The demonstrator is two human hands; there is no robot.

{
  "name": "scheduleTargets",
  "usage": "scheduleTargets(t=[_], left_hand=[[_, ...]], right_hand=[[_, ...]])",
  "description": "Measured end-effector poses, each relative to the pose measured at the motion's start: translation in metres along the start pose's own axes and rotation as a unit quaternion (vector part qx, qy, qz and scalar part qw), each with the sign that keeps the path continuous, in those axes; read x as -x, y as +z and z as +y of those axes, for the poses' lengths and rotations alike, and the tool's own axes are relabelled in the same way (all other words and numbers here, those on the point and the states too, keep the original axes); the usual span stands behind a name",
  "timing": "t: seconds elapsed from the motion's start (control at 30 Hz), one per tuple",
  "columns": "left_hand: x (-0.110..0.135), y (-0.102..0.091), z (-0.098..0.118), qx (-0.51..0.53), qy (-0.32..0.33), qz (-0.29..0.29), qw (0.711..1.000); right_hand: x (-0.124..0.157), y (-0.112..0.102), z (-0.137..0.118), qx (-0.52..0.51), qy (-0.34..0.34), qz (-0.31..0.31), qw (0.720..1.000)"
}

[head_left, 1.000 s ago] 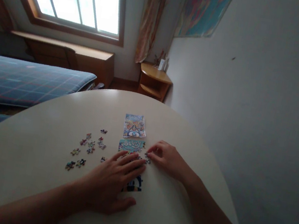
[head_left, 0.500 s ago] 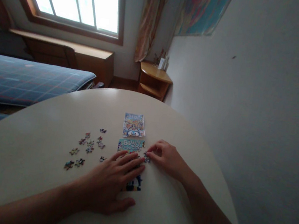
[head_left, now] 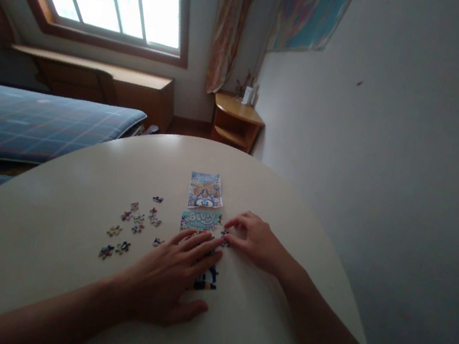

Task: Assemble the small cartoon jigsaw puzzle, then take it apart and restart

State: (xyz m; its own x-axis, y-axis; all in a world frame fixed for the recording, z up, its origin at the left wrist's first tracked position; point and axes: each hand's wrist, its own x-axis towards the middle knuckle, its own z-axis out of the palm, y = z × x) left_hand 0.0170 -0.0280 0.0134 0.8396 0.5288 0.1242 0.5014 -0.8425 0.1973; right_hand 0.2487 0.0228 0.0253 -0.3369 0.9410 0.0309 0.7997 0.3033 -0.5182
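Observation:
My left hand point(head_left: 173, 276) lies flat with fingers spread over the partly assembled jigsaw puzzle point(head_left: 200, 220), hiding much of its middle. The puzzle's upper part has "Bluey" lettering on teal; dark blue shows at its lower right. At the puzzle's right edge, my right hand point(head_left: 256, 242) has thumb and index finger slightly apart. A small puzzle piece point(head_left: 224, 242) is by its thumb tip, partly covered. Several loose puzzle pieces point(head_left: 138, 219) are scattered left of the puzzle, one puzzle piece point(head_left: 158, 242) close to my left hand.
Beyond the puzzle, a printed "Bluey" picture sheet point(head_left: 206, 191) lies on the round white table point(head_left: 272, 316). A plaid mattress point(head_left: 47, 124) is at the left, a corner shelf point(head_left: 238, 110) behind, and a white wall point(head_left: 384, 178) on the right.
My right thumb and index finger have parted from a near pinch, the index finger lifting a little. The left hand stays on the puzzle. The view has shifted slightly.

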Motion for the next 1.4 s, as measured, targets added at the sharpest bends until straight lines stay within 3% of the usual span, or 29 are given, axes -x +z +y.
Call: scheduleTargets(t=[0.37,0.63,1.07,1.4], left_hand=[[-0.002,-0.002,-0.001,0.012,0.006,-0.015,1.0],[-0.002,-0.003,0.0,0.011,0.01,-0.012,1.0],[-0.002,0.0,-0.001,0.02,0.014,-0.001,1.0],[-0.001,-0.002,-0.001,0.021,0.01,-0.009,1.0]], right_hand=[[-0.003,0.0,0.002,-0.018,-0.004,0.0,1.0],[-0.002,0.004,0.008,-0.128,-0.013,-0.031,0.991],[-0.001,-0.001,-0.003,-0.005,0.049,-0.001,0.999],[0.006,-0.018,0.006,0.003,0.029,-0.035,0.999]])
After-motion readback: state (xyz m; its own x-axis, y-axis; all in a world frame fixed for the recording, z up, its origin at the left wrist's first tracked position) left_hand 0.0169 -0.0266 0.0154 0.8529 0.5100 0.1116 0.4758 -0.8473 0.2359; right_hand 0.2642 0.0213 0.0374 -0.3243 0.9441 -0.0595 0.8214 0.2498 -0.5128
